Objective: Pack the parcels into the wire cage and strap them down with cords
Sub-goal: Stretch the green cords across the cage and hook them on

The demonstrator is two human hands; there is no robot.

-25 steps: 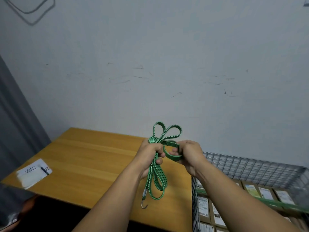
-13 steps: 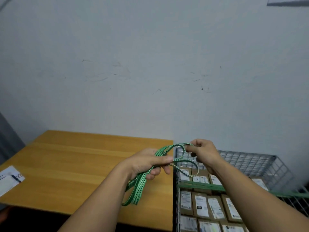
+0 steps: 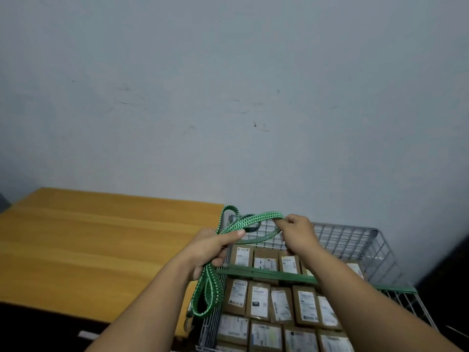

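Observation:
I hold a green patterned elastic cord in both hands above the left rim of the wire cage. My left hand grips the bundled loops, which hang down to a metal hook beside the cage. My right hand pinches one loop and holds it out to the right over the cage's back left corner. Several brown parcels with white labels fill the cage in rows. Another green cord lies stretched across the parcels from the left rim to the right rim.
A wooden table stands directly left of the cage, against the grey wall. The floor to the right of the cage is dark.
My view has shifted right and down, showing more of the cage. My right hand has drawn a loop of the cord out to the right, away from my left hand.

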